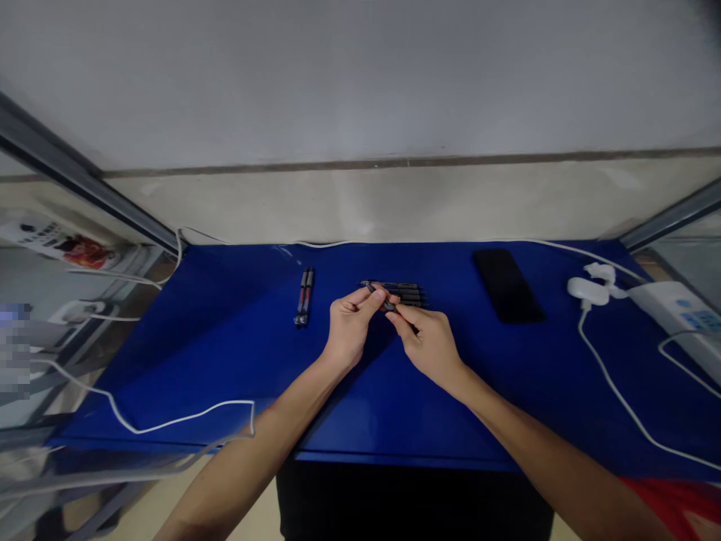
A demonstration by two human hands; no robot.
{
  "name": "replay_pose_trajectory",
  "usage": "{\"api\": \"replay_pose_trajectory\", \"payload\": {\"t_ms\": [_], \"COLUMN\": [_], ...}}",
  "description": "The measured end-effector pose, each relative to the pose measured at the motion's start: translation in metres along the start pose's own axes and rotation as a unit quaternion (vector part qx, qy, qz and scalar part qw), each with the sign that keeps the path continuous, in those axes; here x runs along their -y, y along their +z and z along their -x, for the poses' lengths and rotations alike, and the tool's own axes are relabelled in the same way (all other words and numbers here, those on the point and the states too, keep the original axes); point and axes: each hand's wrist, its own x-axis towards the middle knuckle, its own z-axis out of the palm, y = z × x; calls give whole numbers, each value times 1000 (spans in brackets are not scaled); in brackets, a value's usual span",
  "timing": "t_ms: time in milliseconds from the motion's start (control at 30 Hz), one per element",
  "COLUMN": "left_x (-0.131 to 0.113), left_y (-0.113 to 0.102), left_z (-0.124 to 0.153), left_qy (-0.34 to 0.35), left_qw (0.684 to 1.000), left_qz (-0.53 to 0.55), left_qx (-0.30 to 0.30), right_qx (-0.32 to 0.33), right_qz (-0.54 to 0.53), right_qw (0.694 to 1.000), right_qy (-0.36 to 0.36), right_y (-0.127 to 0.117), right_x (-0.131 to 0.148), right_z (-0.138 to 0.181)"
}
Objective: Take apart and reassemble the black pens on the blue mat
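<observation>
My left hand (350, 327) and my right hand (428, 342) meet over the middle of a blue table (225, 353). Both pinch the same dark pen (387, 303) between thumb and fingers, the left at its far end, the right at its near end. Just behind the hands lies a row of several dark pens (404, 292) side by side. Two more pens (305, 296) lie together to the left, apart from both hands.
A black phone (507, 284) lies flat at the right. White chargers (589, 288) and a power strip (679, 309) sit at the far right with a white cable (613, 387) running across the table. Another white cable (169, 421) loops over the front left edge. A wall stands behind.
</observation>
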Motion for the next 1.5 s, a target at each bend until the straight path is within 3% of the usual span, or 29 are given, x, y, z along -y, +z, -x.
{"api": "replay_pose_trajectory", "payload": {"t_ms": [200, 333, 467, 567, 633, 733, 800, 833, 900, 1000, 1100, 1167, 1233, 1367, 1433, 1500], "left_x": [4, 3, -3, -7, -10, -12, -12, -12, -10, -5, -4, -6, -10, -15, -14, -12], "left_y": [1, 1, 1, 0, -1, -2, -3, -3, -4, -4, -3, -2, -1, -2, -3, -4], "left_z": [2, 2, 1, 0, -1, -1, -2, -2, -3, -4, -2, -1, 0, 1, 1, 0], "left_qy": [5, 3, -8, -22, -30, -41, -45, -46, -44, -31, -31, -41, -50, -54, -58, -61], "left_qw": [1000, 1000, 999, 996, 995, 993, 992, 992, 992, 997, 998, 996, 995, 994, 993, 992], "left_qz": [-1, -2, 26, 52, 63, 64, 68, 70, 64, 37, 39, 54, 63, 57, 62, 67], "left_qx": [-27, -2, 39, 63, 77, 89, 94, 97, 96, 65, 46, 53, 64, 74, 81, 90], "right_qx": [-6, 9, 15, 58, 88, 108, 124, 130, 128, 80, 38, 59, 87, 104, 116, 123], "right_qz": [85, 115, 60, -58, -189, -369, -418, -417, -351, -132, -10, -57, -171, -393, -449, -474], "right_qw": [996, 993, 998, 995, 969, 897, 867, 867, 904, 984, 999, 996, 976, 884, 846, 827], "right_qy": [-6, -2, -18, 54, 135, 220, 241, 241, 210, 84, 3, 34, 107, 231, 262, 275], "right_y": [4, 4, 1, -1, 0, 4, 4, 4, 1, -4, -5, -3, 0, 4, 5, 5], "right_x": [-10, -12, -5, 5, 10, 14, 14, 13, 11, 6, 3, 3, 6, 15, 20, 23], "right_z": [4, 5, 3, 2, 3, 5, 5, 5, 3, -1, -2, 0, 3, 7, 9, 9]}}
